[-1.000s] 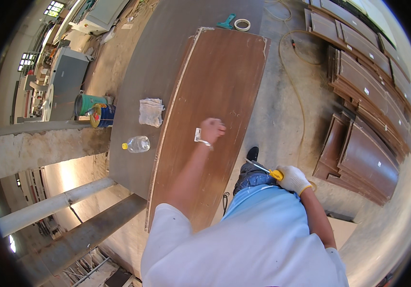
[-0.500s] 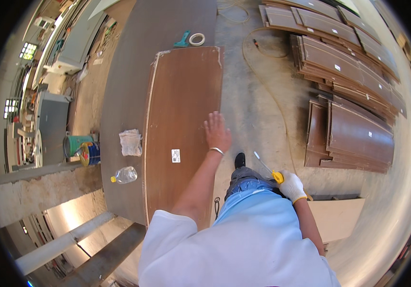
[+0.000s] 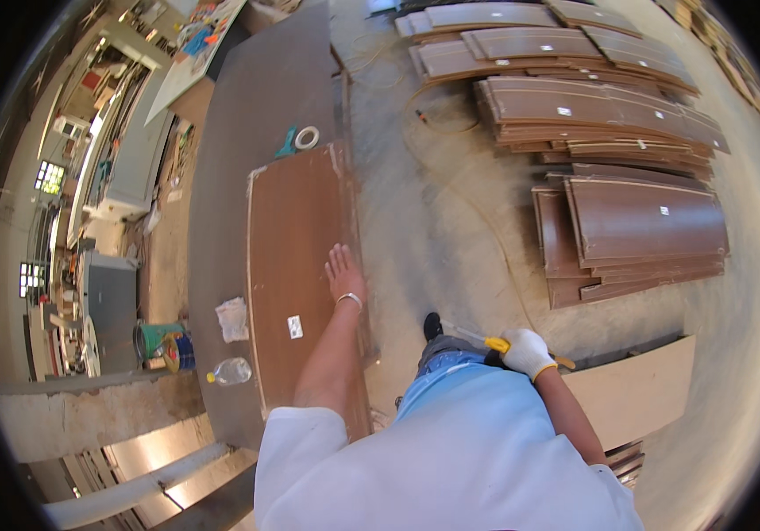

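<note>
Workshop floor of pale concrete, seen from above, w/ a long dark bench (image 3: 247,115) running up the left side. On it lies a brown wood panel (image 3: 300,257), lengthwise, pale edging along its left and top sides and a small white sticker (image 3: 295,327) near its lower end. Left hand (image 3: 345,276), bare, rests flat on the panel's right edge, fingers spread and extended, grip open, holding nothing; a thin band circles the wrist. Right hand (image 3: 526,351), in a white glove, hangs low beside the person's hip, well apart from the bench, its grip closed around a yellow-handled tool (image 3: 497,344) whose thin blade points left; exact kind of tool can't be told. Person wears a white shirt and blue jeans, 1 dark shoe showing on the floor betw. bench and hip.

Left of the panel, on the bench: a crumpled white rag (image 3: 232,319) and a clear plastic bottle (image 3: 229,372) w/ a yellow cap, lying on its side. Above the panel's top end: a roll of white tape (image 3: 307,137) next to a teal object (image 3: 288,143). Paint cans (image 3: 167,345) sit by the bench's left edge. Right side of floor: stacks of similar brown panels (image 3: 636,221), several w/ small white stickers. A pale board (image 3: 636,389) lies on the floor near the right hand.
</note>
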Demonstrator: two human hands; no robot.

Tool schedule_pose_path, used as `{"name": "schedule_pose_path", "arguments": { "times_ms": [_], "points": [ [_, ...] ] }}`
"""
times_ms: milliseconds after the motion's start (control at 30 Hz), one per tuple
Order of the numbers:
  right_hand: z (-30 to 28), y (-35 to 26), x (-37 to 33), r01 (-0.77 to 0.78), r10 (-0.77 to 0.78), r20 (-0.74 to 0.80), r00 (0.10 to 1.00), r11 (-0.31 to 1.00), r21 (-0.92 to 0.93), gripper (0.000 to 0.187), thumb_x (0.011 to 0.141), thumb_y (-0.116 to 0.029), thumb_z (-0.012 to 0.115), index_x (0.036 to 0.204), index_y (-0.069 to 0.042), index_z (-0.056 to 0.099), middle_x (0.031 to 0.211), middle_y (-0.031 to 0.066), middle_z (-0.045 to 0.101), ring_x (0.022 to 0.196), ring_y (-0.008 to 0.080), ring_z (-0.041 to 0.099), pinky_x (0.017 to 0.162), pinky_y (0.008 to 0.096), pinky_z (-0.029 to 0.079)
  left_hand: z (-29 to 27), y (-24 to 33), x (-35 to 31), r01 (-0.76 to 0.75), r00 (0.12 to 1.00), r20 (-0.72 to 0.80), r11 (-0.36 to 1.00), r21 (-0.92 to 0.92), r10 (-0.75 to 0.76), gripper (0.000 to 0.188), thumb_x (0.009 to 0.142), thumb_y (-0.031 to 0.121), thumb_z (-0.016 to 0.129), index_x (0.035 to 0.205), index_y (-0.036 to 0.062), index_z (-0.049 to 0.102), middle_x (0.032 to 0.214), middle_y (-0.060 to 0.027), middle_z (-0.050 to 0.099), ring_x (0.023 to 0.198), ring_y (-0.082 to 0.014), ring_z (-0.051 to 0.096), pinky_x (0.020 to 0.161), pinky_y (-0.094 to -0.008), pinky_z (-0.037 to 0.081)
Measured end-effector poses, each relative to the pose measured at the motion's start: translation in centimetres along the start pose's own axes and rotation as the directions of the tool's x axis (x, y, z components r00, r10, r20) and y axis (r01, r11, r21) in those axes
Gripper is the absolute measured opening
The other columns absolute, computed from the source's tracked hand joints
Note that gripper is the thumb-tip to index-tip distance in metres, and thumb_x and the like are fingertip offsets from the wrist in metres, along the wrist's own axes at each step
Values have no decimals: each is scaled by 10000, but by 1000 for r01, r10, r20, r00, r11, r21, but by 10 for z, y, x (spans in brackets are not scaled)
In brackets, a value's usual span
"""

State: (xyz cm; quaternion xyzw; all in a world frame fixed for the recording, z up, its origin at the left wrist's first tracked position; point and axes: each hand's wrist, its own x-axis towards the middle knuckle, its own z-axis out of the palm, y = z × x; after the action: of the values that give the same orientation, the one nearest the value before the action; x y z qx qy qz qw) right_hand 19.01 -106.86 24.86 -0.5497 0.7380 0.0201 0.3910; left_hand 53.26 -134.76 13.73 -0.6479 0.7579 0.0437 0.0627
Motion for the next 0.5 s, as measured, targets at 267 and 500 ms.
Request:
{"name": "schedule_pose_path", "arguments": {
  "times_ms": [267, 500],
  "points": [
    [1, 70, -34, -66, 67, 72, 995, 998, -19, 255, 838, -252, 601, 956, -107, 775, 1002, 202, 739, 946, 375, 722, 817, 469, 579, 63, 71, -55, 13, 943, 320, 952, -305, 90, 572, 917, 145, 547, 1472, 27, 474, 1492, -223, 493, 1378, -395, 462, 1133, -514, 384],
    [38, 152, -65, -139, 129, 72, 989, 977, 163, 249, 859, -226, 601, 1006, -95, 752, 1007, 208, 736, 955, 383, 716, 827, 476, 571, 77, 275, -115, 625, 632, 699, 313, -715, 335, 374, 955, 261, 578, 1221, 17, 673, 1139, -172, 718, 942, -245, 716, 777, -383, 579]
  ]
}}
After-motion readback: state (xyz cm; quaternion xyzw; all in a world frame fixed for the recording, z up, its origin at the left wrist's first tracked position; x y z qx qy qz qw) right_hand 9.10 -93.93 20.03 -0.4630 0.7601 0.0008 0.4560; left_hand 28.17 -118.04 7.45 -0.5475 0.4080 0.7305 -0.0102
